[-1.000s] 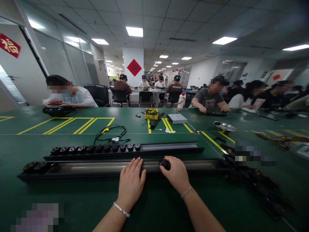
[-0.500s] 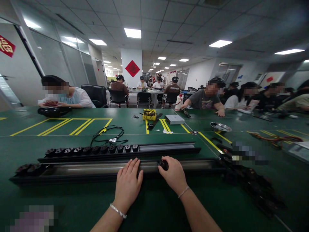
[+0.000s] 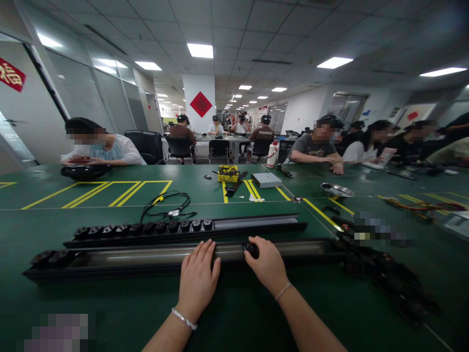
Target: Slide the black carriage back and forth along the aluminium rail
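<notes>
A long black metal channel [image 3: 128, 257] with a shiny inside lies across the bench in front of me. Two black socket modules [image 3: 60, 256] sit in its left end. My left hand [image 3: 199, 276] rests over the channel's middle, fingers stretched out flat on it. My right hand [image 3: 268, 265] grips a small round black piece [image 3: 251, 250], which looks like another socket module, at the channel just right of centre. Parallel behind lies a second channel [image 3: 256, 223], its left half filled with a row of several socket modules [image 3: 148, 228].
A pile of black modules [image 3: 392, 278] lies at the right. Beyond the channels are a coiled black cable [image 3: 164, 203], a yellow box with wires [image 3: 227, 173], a grey box [image 3: 266, 180] and a metal bowl [image 3: 337, 190]. Several people sit around.
The view has shifted slightly, so the channels and my hands appear a little further right. A co-worker opposite has drawn an arm back from a tool on the bench.
</notes>
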Available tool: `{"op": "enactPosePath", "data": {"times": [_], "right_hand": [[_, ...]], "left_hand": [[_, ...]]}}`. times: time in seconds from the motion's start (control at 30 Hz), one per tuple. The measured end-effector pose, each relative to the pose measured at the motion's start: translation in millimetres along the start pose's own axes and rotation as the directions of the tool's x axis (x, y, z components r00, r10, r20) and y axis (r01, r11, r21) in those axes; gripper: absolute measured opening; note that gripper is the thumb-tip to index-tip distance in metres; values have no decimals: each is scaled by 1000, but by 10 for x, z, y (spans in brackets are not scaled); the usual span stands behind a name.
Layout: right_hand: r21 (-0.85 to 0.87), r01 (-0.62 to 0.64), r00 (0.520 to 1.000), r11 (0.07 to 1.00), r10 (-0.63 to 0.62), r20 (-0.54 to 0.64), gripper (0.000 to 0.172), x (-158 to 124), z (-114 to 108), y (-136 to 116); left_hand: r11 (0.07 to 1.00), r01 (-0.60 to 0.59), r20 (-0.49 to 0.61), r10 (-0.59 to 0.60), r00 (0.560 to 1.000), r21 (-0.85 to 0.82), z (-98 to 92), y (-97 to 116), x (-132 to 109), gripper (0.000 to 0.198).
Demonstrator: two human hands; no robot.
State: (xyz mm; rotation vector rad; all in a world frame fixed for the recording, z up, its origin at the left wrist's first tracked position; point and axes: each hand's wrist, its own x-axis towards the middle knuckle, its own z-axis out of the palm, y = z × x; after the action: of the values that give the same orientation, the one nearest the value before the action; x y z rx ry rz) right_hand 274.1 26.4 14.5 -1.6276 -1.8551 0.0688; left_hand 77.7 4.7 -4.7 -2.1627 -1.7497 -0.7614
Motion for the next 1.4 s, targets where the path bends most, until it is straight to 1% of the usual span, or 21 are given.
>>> {"op": "enactPosePath", "data": {"times": [0.17,0.33,0.47,0.7,0.87,1.4], "right_hand": [[-23,70,997,997,-70,30,32,-43,3,56],[-82,88,995,993,-92,-50,32,-88,46,62],[-95,98,991,991,-106,-82,32,-78,90,72],[-82,88,990,993,-97,-105,31,-74,109,65],[-94,80,987,992,-92,-130,29,-82,107,44],[-89,44,988,995,-56,-145,29,-94,123,18]], "left_hand": [[1000,5,17,-5,1000,5,2,1,-3,40],[1000,10,24,-10,1000,9,-5,10,-1,40],[1000,10,25,-11,1000,18,-8,17,0,40],[999,11,25,-11,1000,33,-19,19,3,40],[1000,-6,5,6,1000,28,-8,4,-5,40],[999,14,12,-14,1000,36,27,2,-14,40]]}}
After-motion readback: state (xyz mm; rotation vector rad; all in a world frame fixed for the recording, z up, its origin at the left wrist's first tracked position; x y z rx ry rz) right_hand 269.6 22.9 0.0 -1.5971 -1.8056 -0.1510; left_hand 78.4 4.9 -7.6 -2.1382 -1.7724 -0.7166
